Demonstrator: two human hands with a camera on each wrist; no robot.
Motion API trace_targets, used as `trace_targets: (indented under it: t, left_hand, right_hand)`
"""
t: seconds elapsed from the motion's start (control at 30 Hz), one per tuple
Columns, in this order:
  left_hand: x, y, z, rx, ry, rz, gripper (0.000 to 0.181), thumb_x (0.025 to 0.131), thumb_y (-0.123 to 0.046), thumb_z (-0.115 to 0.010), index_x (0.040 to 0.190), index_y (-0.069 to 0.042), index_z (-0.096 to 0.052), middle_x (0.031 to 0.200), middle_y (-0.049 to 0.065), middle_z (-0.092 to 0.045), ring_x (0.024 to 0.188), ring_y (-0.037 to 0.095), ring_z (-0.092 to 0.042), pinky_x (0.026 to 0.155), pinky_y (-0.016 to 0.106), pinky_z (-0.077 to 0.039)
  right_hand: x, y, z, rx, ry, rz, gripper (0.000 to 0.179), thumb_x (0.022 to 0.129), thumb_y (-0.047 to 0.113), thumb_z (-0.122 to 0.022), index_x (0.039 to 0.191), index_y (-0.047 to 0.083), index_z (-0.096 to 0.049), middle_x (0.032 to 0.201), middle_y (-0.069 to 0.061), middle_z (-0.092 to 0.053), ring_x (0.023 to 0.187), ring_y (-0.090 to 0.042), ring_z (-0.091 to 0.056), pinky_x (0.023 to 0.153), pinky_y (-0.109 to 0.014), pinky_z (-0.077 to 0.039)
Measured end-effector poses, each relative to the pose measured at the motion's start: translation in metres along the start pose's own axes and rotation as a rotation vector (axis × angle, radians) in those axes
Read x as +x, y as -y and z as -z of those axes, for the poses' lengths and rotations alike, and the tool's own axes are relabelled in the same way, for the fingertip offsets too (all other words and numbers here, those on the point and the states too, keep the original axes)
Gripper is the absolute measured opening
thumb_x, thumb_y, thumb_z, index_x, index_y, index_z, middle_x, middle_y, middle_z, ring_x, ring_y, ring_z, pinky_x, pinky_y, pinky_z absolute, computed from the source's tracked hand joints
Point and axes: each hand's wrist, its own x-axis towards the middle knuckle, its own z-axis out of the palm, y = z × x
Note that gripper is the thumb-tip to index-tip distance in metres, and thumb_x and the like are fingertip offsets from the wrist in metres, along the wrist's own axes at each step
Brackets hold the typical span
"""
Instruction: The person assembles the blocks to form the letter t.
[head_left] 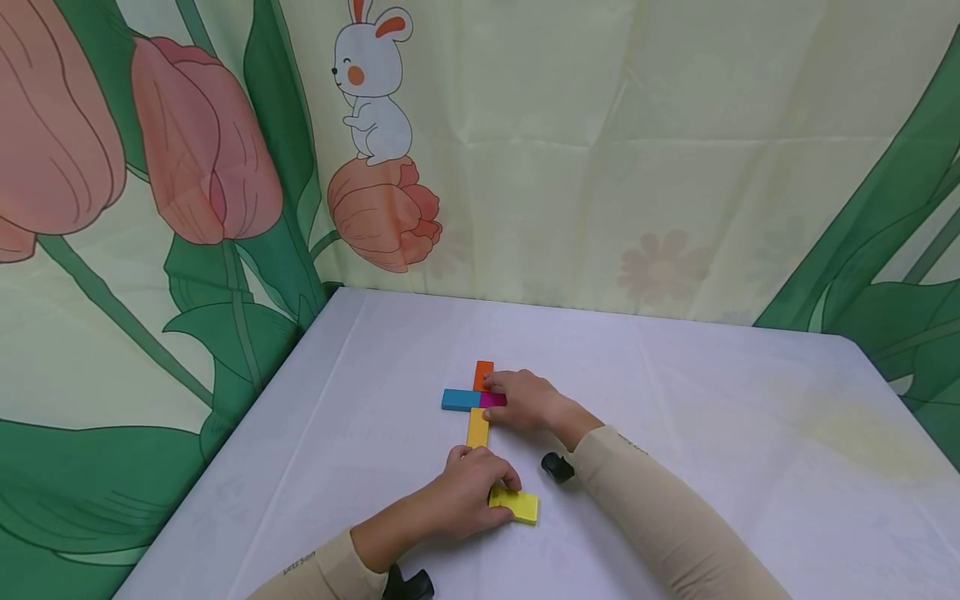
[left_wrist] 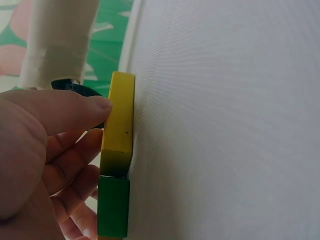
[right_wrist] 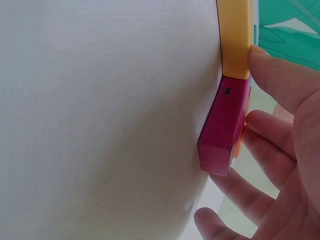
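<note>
Flat coloured blocks lie joined on the white table. My left hand (head_left: 471,493) has its thumb and index finger at opposite edges of a yellow block (head_left: 523,507), pinching it. A green block (left_wrist: 113,206) meets that block's end in the left wrist view; in the head view my hand hides it. Farther off, my right hand (head_left: 529,402) touches the blocks with fingers fairly straight. Its thumb tip is at the edge of an amber block (right_wrist: 236,37), beside a magenta block (right_wrist: 224,117). The index finger reaches an orange block (head_left: 482,373). A blue block (head_left: 461,400) adjoins the magenta one.
Beneath everything is the white-covered table (head_left: 712,467). Its far edge meets a cream curtain (head_left: 540,208) printed with tulips and a rabbit. Black wrist devices show under both sleeves, one at the right wrist (head_left: 557,467) and one at the left wrist (head_left: 408,585).
</note>
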Motion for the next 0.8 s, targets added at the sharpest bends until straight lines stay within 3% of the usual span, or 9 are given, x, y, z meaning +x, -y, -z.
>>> trace_targets:
  t: [0.8]
  left_hand:
    - [-0.0005,0.0030,-0.0017,0.006,-0.003,-0.022,0.023,0.085,-0.025,-0.082,0.104,-0.022,-0.069,0.093,-0.022,-0.059,0.099,0.004,-0.048,0.102,0.050,-0.030]
  right_hand:
    - [0.0016,-0.0016,-0.0003,0.006,0.000,0.016,0.059,0.089,0.033,-0.076,0.141,0.012,-0.056,0.140,-0.007,-0.057,0.130,-0.031,-0.048,0.101,-0.049,-0.047]
